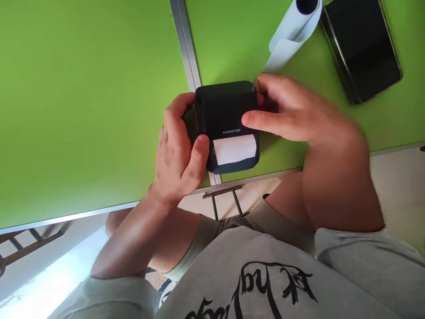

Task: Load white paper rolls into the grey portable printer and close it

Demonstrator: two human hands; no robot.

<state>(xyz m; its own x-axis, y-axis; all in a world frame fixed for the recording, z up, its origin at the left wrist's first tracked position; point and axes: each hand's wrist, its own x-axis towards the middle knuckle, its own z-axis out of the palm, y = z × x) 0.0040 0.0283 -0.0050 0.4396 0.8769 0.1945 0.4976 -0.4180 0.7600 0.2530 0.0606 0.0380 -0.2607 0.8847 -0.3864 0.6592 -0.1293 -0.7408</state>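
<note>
A black label printer marked NIIMBOT is held between my two hands over the green table. A strip of white label paper shows at its near end, with a slightly uneven right edge. My left hand wraps the printer's left side, thumb on the near left corner and fingers along the edge. On the other side my right hand grips the right edge, its thumb lying on the top face and its fingers partly hidden behind the body.
A partly unrolled white paper roll stands beyond my right hand. Farther right lies a black folding phone. A metal seam divides the green tabletop, whose near edge runs just in front of my lap.
</note>
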